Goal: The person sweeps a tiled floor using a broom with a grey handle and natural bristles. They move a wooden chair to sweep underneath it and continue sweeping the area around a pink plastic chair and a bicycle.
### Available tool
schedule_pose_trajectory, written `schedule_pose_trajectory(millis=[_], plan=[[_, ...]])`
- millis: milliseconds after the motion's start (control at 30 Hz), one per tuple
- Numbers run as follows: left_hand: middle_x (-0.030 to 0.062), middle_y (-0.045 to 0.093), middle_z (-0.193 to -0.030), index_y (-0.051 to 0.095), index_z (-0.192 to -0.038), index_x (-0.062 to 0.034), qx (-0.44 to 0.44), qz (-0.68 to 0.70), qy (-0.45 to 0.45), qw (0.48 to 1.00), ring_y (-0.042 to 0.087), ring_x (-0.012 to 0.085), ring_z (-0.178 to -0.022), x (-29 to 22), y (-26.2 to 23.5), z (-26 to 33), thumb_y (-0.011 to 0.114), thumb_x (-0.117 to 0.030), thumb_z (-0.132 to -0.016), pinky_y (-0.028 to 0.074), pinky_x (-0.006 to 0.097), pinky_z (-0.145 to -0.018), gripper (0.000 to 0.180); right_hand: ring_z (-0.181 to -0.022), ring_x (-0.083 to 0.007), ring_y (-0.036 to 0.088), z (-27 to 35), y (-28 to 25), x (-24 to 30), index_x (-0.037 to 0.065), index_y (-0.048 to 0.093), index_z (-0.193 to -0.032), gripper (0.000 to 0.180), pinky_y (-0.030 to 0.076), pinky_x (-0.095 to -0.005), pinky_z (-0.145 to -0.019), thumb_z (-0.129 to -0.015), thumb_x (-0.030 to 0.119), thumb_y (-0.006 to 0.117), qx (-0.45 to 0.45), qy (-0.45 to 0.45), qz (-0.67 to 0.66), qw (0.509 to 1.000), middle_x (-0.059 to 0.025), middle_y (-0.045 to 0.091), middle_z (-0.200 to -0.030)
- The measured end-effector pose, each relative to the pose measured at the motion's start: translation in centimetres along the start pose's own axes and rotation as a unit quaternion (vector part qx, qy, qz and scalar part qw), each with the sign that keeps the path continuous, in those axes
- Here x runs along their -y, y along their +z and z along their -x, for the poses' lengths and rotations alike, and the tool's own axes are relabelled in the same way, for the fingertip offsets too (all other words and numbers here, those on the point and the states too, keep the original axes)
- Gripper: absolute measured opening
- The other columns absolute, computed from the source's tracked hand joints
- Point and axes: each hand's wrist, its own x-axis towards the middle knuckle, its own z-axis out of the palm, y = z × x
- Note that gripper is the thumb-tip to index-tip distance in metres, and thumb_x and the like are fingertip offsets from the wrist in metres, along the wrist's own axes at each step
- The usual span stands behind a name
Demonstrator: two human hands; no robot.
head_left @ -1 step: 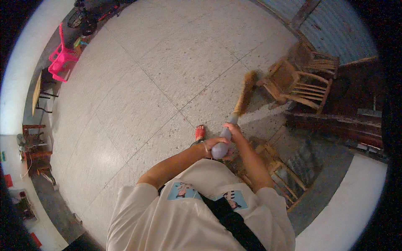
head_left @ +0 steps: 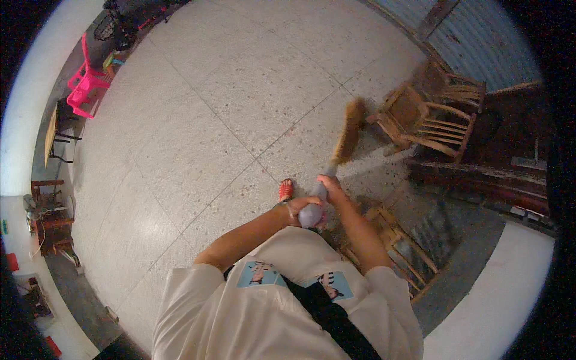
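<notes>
A broom (head_left: 350,133) with yellow-brown bristles and a thick greyish-lilac handle reaches away from my body, its bristles over the floor near the wooden armchairs. Wrapped round the handle near its rounded top end is my left hand (head_left: 304,208). My right hand (head_left: 332,187) grips the same handle farther along, closer to the bristles. The bristle end looks slightly blurred, and whether it touches the floor is hard to tell. One foot in a red sandal (head_left: 286,189) shows just beyond my left hand.
Two wooden armchairs (head_left: 414,117) stand to the right of the bristles, beside dark wooden furniture (head_left: 480,186). Another wooden chair (head_left: 399,240) is close by my right arm. Along the left wall are a pink chair (head_left: 87,87), a small table (head_left: 53,135) and a fan (head_left: 30,205).
Both hands and the broom have shifted slightly to the left. The grip on the handle looks the same.
</notes>
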Motion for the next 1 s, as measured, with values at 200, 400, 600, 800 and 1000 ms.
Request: schedule_pose_trajectory(millis=[200, 400, 600, 800, 1000], plan=[[0.0116, 0.058, -0.077, 0.051, -0.094, -0.0042, -0.037, 0.03, 0.059, 0.997, 0.057, 0.0241, -0.065, -4.7, -5.7, 7.0, 0.059, -0.024, -0.073, 0.049, 0.036, -0.059, 0.03, -0.063, -0.0193, 0.051, -2.9, 14.2, 2.2, 0.008, 0.052, -0.088, 0.028, 0.042, -0.0363, -0.054, -0.065, 0.022, 0.06, 0.078, 0.013, 0.067, 0.995, -0.0067, 0.051, -0.072], [0.0119, 0.058, -0.075, 0.05, -0.092, -0.0035, -0.17, -0.006, 0.163, 0.972, 0.058, 0.0253, -0.062, -8.4, -2.6, 8.2, 0.058, -0.022, -0.072, 0.049, 0.037, -0.056, 0.029, -0.052, -0.0196, 0.053, -5.1, 19.9, 6.9, 0.003, 0.044, -0.101, 0.043, 0.044, -0.0358, -0.044, -0.062, 0.009, 0.061, 0.187, -0.027, 0.018, 0.982, -0.0088, 0.051, -0.068], [0.0119, 0.057, -0.075, 0.05, -0.093, -0.0025, -0.117, -0.079, 0.155, 0.978, 0.057, 0.0227, -0.063, -13.9, 1.8, 6.0, 0.059, -0.025, -0.072, 0.049, 0.036, -0.056, 0.032, -0.068, -0.021, 0.053, -5.7, 15.1, 13.3, 0.005, 0.043, -0.107, 0.054, 0.045, -0.0361, -0.055, -0.058, 0.013, 0.065, 0.128, -0.079, -0.056, 0.987, -0.0098, 0.054, -0.086], [0.0119, 0.059, -0.073, 0.056, -0.085, -0.0023, -0.014, -0.172, 0.039, 0.984, 0.059, 0.023, -0.061, -20.8, 2.3, -2.4, 0.06, -0.028, -0.072, 0.049, 0.035, -0.055, 0.029, -0.057, -0.0206, 0.053, -11.1, 4.6, 17.5, 0.003, 0.041, -0.1, 0.046, 0.047, -0.035, -0.048, -0.061, 0.012, 0.063, -0.083, -0.151, -0.108, 0.979, -0.0094, 0.05, -0.077], [0.0115, 0.059, -0.077, 0.053, -0.09, -0.0036, 0.002, -0.17, -0.044, 0.984, 0.059, 0.0234, -0.065, -29.2, 6.2, -11.8, 0.061, -0.028, -0.073, 0.049, 0.035, -0.054, 0.031, -0.076, -0.0299, 0.053, -7.7, -2.1, 29.2, 0.003, 0.047, -0.097, 0.048, 0.044, -0.0451, -0.064, -0.06, 0.028, 0.065, -0.173, -0.007, -0.086, 0.981, -0.0134, 0.051, -0.086]])
